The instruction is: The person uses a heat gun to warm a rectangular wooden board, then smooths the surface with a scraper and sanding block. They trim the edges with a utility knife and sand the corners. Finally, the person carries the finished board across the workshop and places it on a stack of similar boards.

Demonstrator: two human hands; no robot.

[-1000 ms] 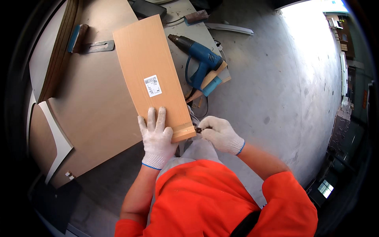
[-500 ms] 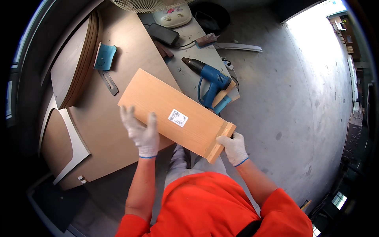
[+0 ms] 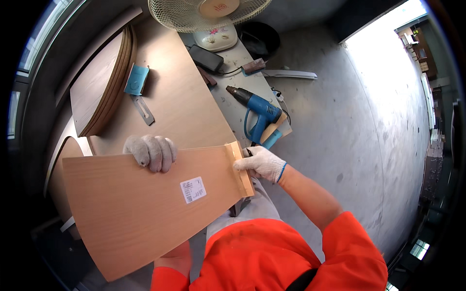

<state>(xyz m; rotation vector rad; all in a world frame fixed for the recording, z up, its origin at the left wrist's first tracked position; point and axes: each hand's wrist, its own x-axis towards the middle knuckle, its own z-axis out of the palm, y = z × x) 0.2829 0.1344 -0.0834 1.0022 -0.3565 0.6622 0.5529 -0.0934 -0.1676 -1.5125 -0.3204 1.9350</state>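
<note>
"Wooden panel (image 3: 141, 203) first: where is it?"

"Held up in front of the person's body, its wider end reaching out to the left and a white printed label (image 3: 193, 189) facing up. It hides most of the left forearm."

"How does the left hand (image 3: 153, 150) grip it?"

"Its gloved fingers curl over the far long edge and rest on the upper face, clamped there; the thumb is out of sight."

"And the right hand (image 3: 262, 162)?"

"Gloved too, and closed on the raised end strip (image 3: 245, 182), thumb on top. A small dark object (image 3: 247, 153) shows at its fingers, too covered to name."

"What lies past the panel?"

"A tan work surface (image 3: 189, 106), with a blue heat gun (image 3: 262, 109) lying to its right, nozzle toward the upper left. Farther along the tan surface is a slotted metal plate (image 3: 142, 110), touching or just beside a blue-faced block (image 3: 137, 80); one cannot tell which. Curved boards (image 3: 97, 80) are stacked to the left."

"And farthest off?"

"A black box-shaped device (image 3: 206, 58) with a cord, then a fan (image 3: 219, 7) with a pale wire cage at the upper edge."
</note>
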